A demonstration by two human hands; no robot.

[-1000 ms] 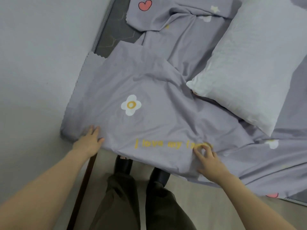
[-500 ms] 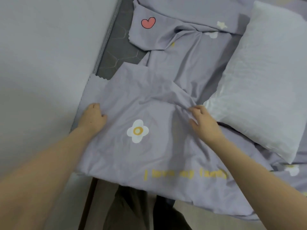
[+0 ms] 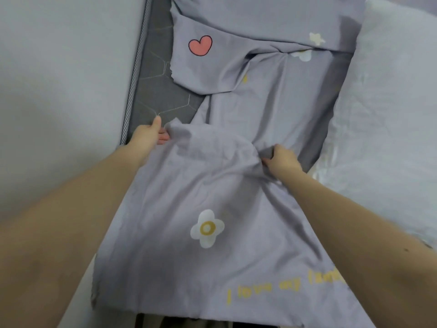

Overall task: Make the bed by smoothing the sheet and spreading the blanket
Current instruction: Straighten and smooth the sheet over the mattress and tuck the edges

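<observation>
A lilac sheet [image 3: 179, 245] printed with a white flower, a red heart and yellow lettering lies rumpled over a dark grey mattress [image 3: 156, 91]. My left hand [image 3: 149, 133] grips the sheet's folded corner near the mattress's left edge, thumb on top and fingers tucked under the cloth. My right hand [image 3: 281, 159] is closed on a bunched fold of the sheet in the middle of the bed. Between the two hands the cloth is raised in a ridge. A further folded part of the sheet with the heart lies beyond, leaving bare mattress showing.
A white pillow [image 3: 387, 129] lies along the right side, close to my right forearm. A pale wall [image 3: 59, 79] runs right along the mattress's left edge. Dark trousers show at the bottom edge under the hanging sheet.
Both hands moved up the bed from the near edge of the sheet. They went from lying flat on the cloth to gripping its folded-over part, left at the corner, right at a fold.
</observation>
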